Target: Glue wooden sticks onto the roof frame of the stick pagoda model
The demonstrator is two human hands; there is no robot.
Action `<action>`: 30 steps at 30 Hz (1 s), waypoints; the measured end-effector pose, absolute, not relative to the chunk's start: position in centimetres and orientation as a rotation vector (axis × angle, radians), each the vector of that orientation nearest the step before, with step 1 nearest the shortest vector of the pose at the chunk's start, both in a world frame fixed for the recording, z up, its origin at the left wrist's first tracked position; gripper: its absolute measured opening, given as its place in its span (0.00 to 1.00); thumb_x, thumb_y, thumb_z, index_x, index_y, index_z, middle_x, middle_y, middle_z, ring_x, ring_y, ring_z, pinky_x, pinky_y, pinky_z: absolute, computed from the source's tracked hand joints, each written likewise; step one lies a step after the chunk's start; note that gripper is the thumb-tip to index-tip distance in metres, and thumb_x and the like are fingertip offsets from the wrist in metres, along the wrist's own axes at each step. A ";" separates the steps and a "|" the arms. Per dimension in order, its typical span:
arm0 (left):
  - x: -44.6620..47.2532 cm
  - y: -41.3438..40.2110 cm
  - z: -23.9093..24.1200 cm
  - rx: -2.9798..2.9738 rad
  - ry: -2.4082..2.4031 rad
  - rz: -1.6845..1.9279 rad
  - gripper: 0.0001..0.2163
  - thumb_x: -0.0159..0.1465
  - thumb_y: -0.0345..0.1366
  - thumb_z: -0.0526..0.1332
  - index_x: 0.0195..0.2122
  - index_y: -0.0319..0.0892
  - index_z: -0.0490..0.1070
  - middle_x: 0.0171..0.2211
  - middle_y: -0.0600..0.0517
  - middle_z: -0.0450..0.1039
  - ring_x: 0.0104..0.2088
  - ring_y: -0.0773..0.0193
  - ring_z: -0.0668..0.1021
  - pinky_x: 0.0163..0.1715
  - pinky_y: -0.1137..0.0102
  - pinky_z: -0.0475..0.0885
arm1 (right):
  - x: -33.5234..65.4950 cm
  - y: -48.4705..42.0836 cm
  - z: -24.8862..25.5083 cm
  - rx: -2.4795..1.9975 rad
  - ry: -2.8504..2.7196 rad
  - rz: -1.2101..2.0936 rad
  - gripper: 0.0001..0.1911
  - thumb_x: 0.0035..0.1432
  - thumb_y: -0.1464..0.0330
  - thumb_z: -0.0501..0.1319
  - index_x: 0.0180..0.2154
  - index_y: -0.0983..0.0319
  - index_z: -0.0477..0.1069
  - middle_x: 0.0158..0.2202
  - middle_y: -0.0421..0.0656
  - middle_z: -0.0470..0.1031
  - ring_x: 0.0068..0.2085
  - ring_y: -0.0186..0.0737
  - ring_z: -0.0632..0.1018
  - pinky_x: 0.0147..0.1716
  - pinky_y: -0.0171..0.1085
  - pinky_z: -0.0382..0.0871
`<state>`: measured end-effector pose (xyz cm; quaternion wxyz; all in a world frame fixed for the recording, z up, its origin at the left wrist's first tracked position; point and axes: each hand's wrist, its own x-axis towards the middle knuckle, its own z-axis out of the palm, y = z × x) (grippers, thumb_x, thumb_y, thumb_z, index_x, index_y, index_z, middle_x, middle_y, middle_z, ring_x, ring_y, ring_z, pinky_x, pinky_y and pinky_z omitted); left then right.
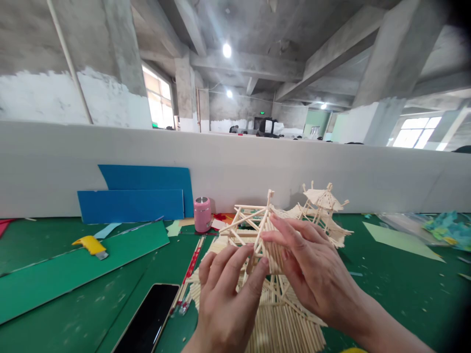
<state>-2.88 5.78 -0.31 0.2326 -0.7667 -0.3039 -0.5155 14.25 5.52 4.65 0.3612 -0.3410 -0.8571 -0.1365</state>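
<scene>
A pavilion model built from thin wooden sticks (290,333) stands in front of me, its lower roof a panel of sticks laid side by side. Above it, the upper roof frame (241,214) has bare crossing sticks on the left and a filled panel on the right. My left hand (230,289) pinches the frame's near lower edge between curled fingers and thumb. From the right, my right hand (312,257) grips the upper roof, index and middle fingertips against the ridge near the peak. Both palms hide parts of the model.
Behind stands a smaller stick pavilion (326,201). A pink flask (202,214), a phone (149,318), a yellow cutter (88,244), a green board (121,252) and blue panels (130,206) lie left. Pale green paper (403,240) lies right. A white partition (235,162) closes the far side.
</scene>
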 end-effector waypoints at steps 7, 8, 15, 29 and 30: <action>-2.9 5.8 -0.5 -2.083 -0.837 -1.423 0.10 0.58 0.23 0.57 0.38 0.41 0.74 0.40 0.43 0.72 0.42 0.53 0.71 0.41 0.57 0.59 | 14.2 5.4 4.8 -0.882 -2.208 -0.320 0.30 0.57 0.79 0.51 0.60 0.67 0.45 0.47 0.40 0.74 0.54 0.38 0.63 0.53 0.41 0.54; -2.9 5.8 -0.5 -2.085 -0.837 -1.411 0.11 0.58 0.23 0.57 0.38 0.41 0.73 0.40 0.43 0.73 0.42 0.53 0.71 0.41 0.58 0.60 | 14.2 5.3 4.8 -0.885 -2.198 -0.296 0.31 0.56 0.79 0.50 0.60 0.67 0.45 0.48 0.40 0.73 0.54 0.38 0.62 0.54 0.41 0.54; -2.8 5.8 -0.8 -2.082 -0.816 -1.496 0.14 0.54 0.18 0.59 0.40 0.35 0.73 0.40 0.40 0.73 0.42 0.52 0.71 0.41 0.56 0.61 | 14.6 5.4 4.7 -0.945 -2.060 -0.229 0.31 0.56 0.79 0.50 0.60 0.65 0.45 0.48 0.43 0.73 0.55 0.37 0.63 0.54 0.41 0.54; -2.9 6.0 -1.2 -2.129 -0.825 -1.422 0.16 0.53 0.19 0.61 0.42 0.38 0.73 0.42 0.42 0.71 0.43 0.52 0.71 0.41 0.55 0.62 | 14.2 5.5 4.7 -0.898 -2.172 -0.195 0.28 0.57 0.79 0.48 0.59 0.67 0.46 0.48 0.43 0.73 0.56 0.37 0.61 0.55 0.42 0.52; -2.9 5.9 -1.2 -2.133 -0.822 -1.412 0.16 0.53 0.19 0.61 0.42 0.38 0.72 0.42 0.41 0.71 0.43 0.51 0.71 0.41 0.55 0.62 | 14.2 5.5 4.7 -0.898 -2.172 -0.196 0.28 0.57 0.79 0.48 0.59 0.67 0.46 0.48 0.43 0.73 0.56 0.37 0.61 0.55 0.42 0.52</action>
